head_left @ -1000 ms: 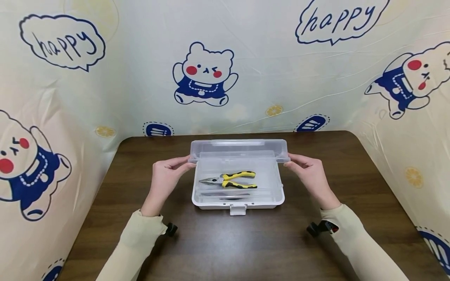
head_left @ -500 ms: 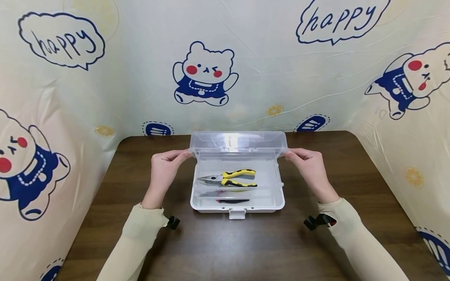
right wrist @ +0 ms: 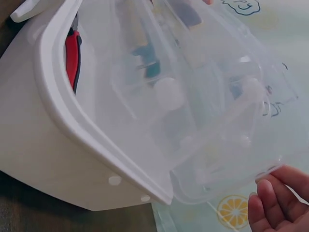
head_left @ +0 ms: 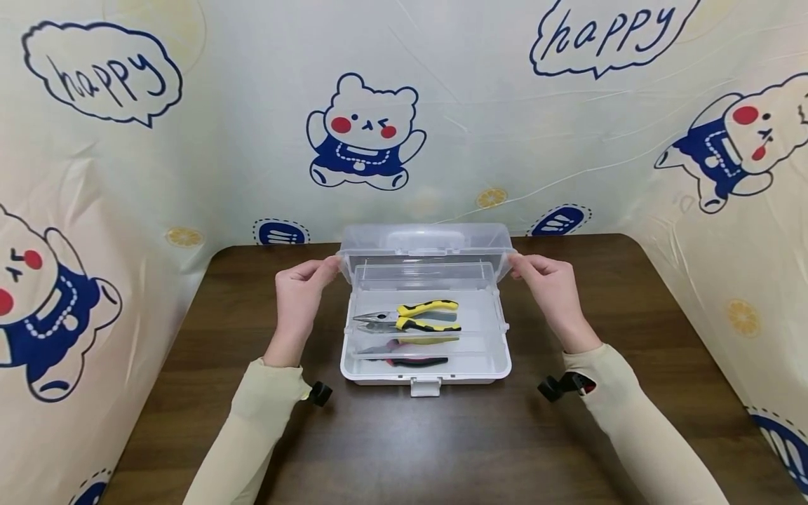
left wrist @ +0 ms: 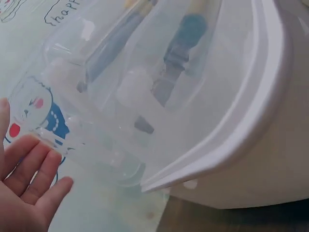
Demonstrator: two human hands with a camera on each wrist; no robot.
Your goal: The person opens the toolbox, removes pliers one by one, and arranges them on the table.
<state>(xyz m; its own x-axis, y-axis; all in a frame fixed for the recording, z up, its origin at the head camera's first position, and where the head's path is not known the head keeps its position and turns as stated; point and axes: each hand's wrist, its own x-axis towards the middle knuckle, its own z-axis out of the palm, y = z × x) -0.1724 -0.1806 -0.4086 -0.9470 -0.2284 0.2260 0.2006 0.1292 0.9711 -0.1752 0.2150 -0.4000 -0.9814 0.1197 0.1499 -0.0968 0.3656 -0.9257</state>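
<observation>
A white toolbox (head_left: 426, 379) stands on the table with its clear lid (head_left: 426, 238) raised. My left hand (head_left: 299, 298) pinches the lid's left corner; in the left wrist view its fingers (left wrist: 41, 169) lie beside the clear plastic. My right hand (head_left: 552, 298) pinches the right corner between thumb and fingertips. Long-nose pliers (head_left: 435, 315) with yellow-and-black handles lie in a clear tray. A red-and-black-handled tool (head_left: 416, 362) sits lower in the box; its head is hidden in the head view. Blurred tools show through the plastic in both wrist views.
The toolbox stands near the middle of a dark brown wooden table (head_left: 416, 449). A latch (head_left: 426, 387) hangs at its front. Behind and to both sides is a printed cloth (head_left: 480, 154) with cartoon bears.
Both hands and the lid have moved upward in the picture, and the lid has tilted. The toolbox front sits slightly lower in view, and more of the red-and-black-handled tool shows.
</observation>
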